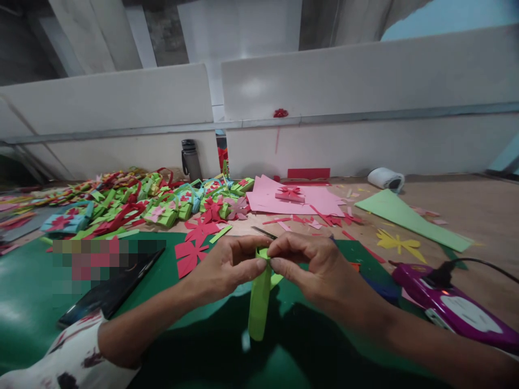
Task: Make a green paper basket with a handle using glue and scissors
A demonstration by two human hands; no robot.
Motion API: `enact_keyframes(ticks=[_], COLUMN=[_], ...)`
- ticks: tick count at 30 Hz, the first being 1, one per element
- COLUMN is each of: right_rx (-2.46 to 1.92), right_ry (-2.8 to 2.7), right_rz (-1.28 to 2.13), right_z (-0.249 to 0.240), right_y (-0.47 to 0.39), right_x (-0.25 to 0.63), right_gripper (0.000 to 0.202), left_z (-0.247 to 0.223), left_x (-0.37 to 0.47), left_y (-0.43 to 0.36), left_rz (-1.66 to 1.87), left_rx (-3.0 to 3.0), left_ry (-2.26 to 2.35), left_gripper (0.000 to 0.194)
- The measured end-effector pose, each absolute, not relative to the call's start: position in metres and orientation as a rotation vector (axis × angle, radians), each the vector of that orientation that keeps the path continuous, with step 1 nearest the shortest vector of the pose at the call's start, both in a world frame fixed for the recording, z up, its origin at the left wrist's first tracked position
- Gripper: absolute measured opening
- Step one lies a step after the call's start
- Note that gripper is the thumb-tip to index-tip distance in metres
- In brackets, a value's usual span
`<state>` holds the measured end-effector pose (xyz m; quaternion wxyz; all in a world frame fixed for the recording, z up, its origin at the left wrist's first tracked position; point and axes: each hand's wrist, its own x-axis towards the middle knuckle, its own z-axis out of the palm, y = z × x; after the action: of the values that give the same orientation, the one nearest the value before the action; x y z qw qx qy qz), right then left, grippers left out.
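A folded lime-green paper piece point(259, 308), long and narrow like a flattened tube, hangs upright over the green mat point(194, 346). My left hand point(227, 267) pinches its upper left edge between thumb and fingers. From the other side my right hand point(312, 262) pinches the top, thumb tips nearly meeting. Behind the fingers shows a thin dark pointed tool point(264, 233), partly hidden. Just left of my hands lie red paper flowers point(190, 258) and a small green strip point(221, 234).
Finished-looking paper bags point(162, 213) pile up at the back left near a grey bottle point(191, 159). Pink sheets point(259, 197) and red scraps lie behind my hands. At right are a purple power strip point(466, 310), a yellow paper flower point(399, 244) and a light green sheet point(409, 216). A dark tablet-like device point(121, 286) rests left.
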<state>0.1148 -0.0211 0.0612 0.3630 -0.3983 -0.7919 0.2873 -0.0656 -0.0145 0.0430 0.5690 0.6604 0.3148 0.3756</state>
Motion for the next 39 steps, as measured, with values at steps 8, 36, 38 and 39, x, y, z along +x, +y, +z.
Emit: enact_keyframes(ticks=[8,36,38,39], right_rx=[-1.043,-0.852,-0.849,-0.845], right_ry=[-2.093,-2.318,-2.319,-2.317], right_rz=[0.646,0.117,0.128,0.137], right_z=[0.063,0.06,0.06,0.059], right_y=[-0.022,-0.014,-0.014,-0.014], right_x=[0.114,0.119,0.118,0.118], right_gripper=[0.011,0.022,0.023,0.023], left_z=[0.045,0.035,0.035,0.034], left_x=[-0.064,-0.054,-0.055,-0.056], left_y=[-0.016,-0.02,-0.02,-0.02], left_rz=[0.867,0.962,0.958,0.957], left_rx=[1.608,1.655,1.676,1.684], left_ry=[0.791,0.775,0.782,0.784], left_gripper=[0.037,0.033,0.033,0.033])
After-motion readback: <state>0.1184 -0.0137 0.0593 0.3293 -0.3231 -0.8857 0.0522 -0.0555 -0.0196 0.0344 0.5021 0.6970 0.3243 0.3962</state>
